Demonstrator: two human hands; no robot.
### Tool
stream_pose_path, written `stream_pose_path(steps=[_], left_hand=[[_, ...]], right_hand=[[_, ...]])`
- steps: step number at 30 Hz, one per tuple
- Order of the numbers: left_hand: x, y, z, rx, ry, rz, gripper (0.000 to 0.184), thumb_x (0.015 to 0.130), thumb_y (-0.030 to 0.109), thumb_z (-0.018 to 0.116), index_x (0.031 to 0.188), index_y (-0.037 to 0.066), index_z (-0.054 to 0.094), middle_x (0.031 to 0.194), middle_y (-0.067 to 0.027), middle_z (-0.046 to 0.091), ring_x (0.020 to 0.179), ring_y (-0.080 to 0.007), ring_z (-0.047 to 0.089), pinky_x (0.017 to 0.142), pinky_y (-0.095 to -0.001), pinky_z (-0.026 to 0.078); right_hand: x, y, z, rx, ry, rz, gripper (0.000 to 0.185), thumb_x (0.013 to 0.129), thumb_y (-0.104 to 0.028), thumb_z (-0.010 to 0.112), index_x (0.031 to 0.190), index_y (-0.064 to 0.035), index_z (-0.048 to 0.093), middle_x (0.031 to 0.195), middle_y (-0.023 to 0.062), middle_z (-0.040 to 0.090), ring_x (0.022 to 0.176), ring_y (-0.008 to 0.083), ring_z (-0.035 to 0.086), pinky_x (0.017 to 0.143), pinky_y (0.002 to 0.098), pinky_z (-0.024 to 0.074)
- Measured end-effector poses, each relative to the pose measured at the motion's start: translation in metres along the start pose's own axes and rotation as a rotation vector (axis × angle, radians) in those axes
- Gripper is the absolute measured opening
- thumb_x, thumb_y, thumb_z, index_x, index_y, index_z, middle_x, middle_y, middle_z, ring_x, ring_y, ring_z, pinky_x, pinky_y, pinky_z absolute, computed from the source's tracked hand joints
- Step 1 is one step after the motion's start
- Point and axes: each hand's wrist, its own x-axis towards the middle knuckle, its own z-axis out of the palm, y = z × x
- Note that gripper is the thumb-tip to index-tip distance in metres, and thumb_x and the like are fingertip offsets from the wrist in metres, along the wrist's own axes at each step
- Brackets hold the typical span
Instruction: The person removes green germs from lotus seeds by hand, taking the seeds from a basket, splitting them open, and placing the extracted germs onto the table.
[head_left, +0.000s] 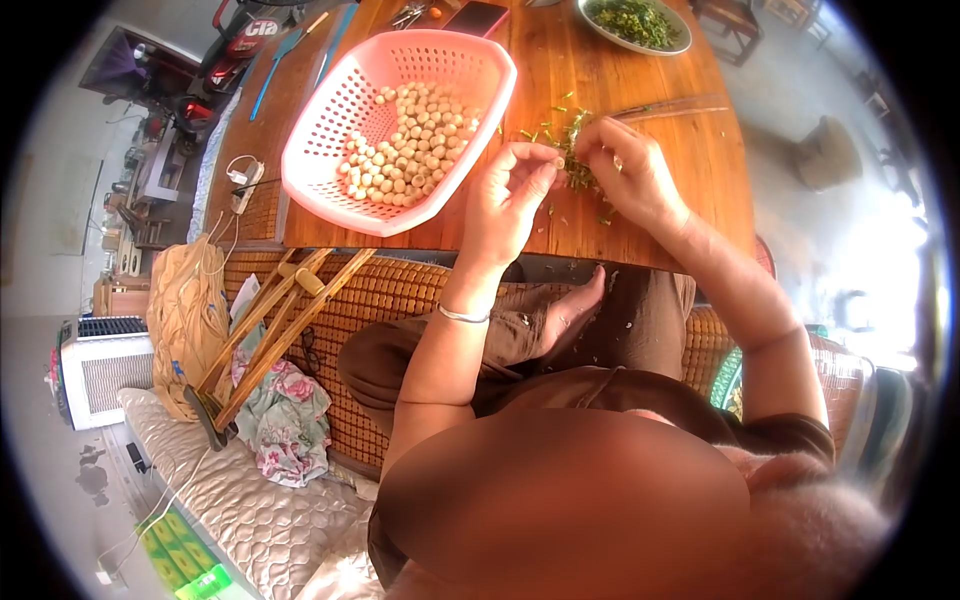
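Observation:
My left hand (515,195) is over the table edge, thumb and forefinger pinched on a small pale seed (559,163), seemingly a lotus seed. Close on its right, my right hand (632,172) has its fingers curled and pressed together; whatever they hold, if anything, is hidden. Beneath and between the hands lie scattered green bits (577,140) on the wood. To the left of my left hand stands a pink perforated basket (305,185), partly filled with similar round cream-coloured seeds (415,140).
A bowl (682,42) of green bits stands at the table's far right. A phone-like dark object (475,19) lies behind the basket on the wooden table (690,150). A power strip (242,188) is at the left edge. Wooden crutches (275,330) and flowered cloth (290,425) rest on the seat.

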Motion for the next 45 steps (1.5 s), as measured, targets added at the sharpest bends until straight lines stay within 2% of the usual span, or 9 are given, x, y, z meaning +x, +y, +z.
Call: stream_pose_path(steps=[3, 9, 12, 14, 17, 21, 27, 39, 45], left_hand=[[0.001, -0.002, -0.002, 0.046, -0.026, 0.020, 0.016, 0.093, 0.004, 0.065, 0.108, 0.002, 0.061, 0.097, -0.0022, 0.066, 0.088, -0.0081, 0.062, 0.083, -0.0235, 0.052], [0.001, 0.000, 0.001, -0.007, -0.007, 0.035, 0.018, 0.091, 0.003, 0.067, 0.108, 0.001, 0.061, 0.097, -0.0027, 0.066, 0.088, -0.0075, 0.061, 0.082, -0.0225, 0.051], [0.001, 0.001, 0.003, 0.018, 0.010, 0.032, 0.017, 0.092, 0.003, 0.067, 0.107, 0.001, 0.061, 0.097, -0.0037, 0.066, 0.087, -0.0084, 0.062, 0.081, -0.0234, 0.052], [0.000, 0.004, 0.006, 0.074, 0.030, 0.019, 0.013, 0.093, 0.006, 0.066, 0.104, 0.003, 0.061, 0.089, 0.0007, 0.064, 0.081, -0.0049, 0.059, 0.073, -0.0187, 0.049], [0.000, 0.001, 0.004, 0.117, 0.023, 0.047, 0.012, 0.093, 0.006, 0.066, 0.103, 0.003, 0.062, 0.087, 0.0012, 0.064, 0.079, -0.0040, 0.057, 0.070, -0.0182, 0.047], [0.000, -0.002, 0.003, 0.122, 0.035, 0.045, 0.010, 0.093, 0.006, 0.066, 0.102, 0.003, 0.062, 0.087, 0.0017, 0.064, 0.078, -0.0035, 0.056, 0.069, -0.0180, 0.045], [0.001, -0.005, 0.005, 0.157, 0.047, 0.168, 0.008, 0.091, 0.002, 0.067, 0.099, 0.002, 0.063, 0.087, 0.0012, 0.064, 0.076, -0.0039, 0.056, 0.066, -0.0192, 0.046], [0.001, -0.005, 0.007, 0.460, 0.126, 0.337, 0.009, 0.083, -0.005, 0.070, 0.088, 0.000, 0.065, 0.089, -0.0082, 0.069, 0.078, -0.0137, 0.065, 0.070, -0.0259, 0.052], [-0.003, -0.002, 0.010, 0.559, 0.153, 0.400, 0.011, 0.079, -0.005, 0.070, 0.087, 0.000, 0.065, 0.084, -0.0093, 0.070, 0.074, -0.0165, 0.067, 0.065, -0.0269, 0.053]], right_hand=[[0.001, -0.003, -0.002, -0.011, -0.051, 0.061, 0.006, 0.086, -0.001, 0.059, 0.092, -0.0009, 0.061, 0.086, 0.0138, 0.062, 0.080, 0.0302, 0.065, 0.066, 0.0357, 0.0518], [0.003, -0.005, 0.000, -0.030, 0.017, -0.089, 0.011, 0.084, -0.003, 0.066, 0.094, -0.0025, 0.063, 0.088, 0.0127, 0.062, 0.082, 0.0323, 0.064, 0.069, 0.0371, 0.0523], [0.002, -0.009, -0.002, -0.044, 0.011, -0.128, 0.013, 0.083, -0.004, 0.069, 0.095, -0.0034, 0.064, 0.089, 0.0120, 0.063, 0.082, 0.0312, 0.064, 0.070, 0.0361, 0.0524], [0.002, -0.014, -0.003, -0.011, -0.002, -0.101, 0.015, 0.082, -0.003, 0.071, 0.095, -0.0039, 0.064, 0.089, 0.0108, 0.064, 0.082, 0.0296, 0.064, 0.070, 0.0351, 0.0525], [0.002, -0.013, -0.003, -0.012, -0.016, -0.167, 0.014, 0.081, -0.003, 0.071, 0.094, -0.0047, 0.065, 0.089, 0.0089, 0.065, 0.081, 0.0265, 0.065, 0.068, 0.0329, 0.0526], [0.001, -0.014, -0.002, -0.005, -0.037, -0.104, 0.014, 0.081, -0.003, 0.072, 0.094, -0.0053, 0.065, 0.089, 0.0071, 0.066, 0.078, 0.0235, 0.065, 0.066, 0.0312, 0.0525], [0.001, -0.011, 0.001, 0.004, -0.023, -0.103, 0.014, 0.080, -0.003, 0.072, 0.093, -0.0056, 0.066, 0.087, 0.0061, 0.067, 0.074, 0.0209, 0.065, 0.064, 0.0299, 0.0524], [-0.003, -0.008, 0.004, 0.007, -0.023, 0.012, 0.012, 0.080, -0.005, 0.073, 0.090, -0.0048, 0.067, 0.083, 0.0068, 0.068, 0.071, 0.0186, 0.066, 0.065, 0.0303, 0.0534], [-0.004, -0.009, 0.004, 0.053, -0.039, 0.074, 0.011, 0.080, -0.006, 0.072, 0.089, -0.0048, 0.067, 0.082, 0.0061, 0.069, 0.074, 0.0186, 0.068, 0.069, 0.0291, 0.0548]])
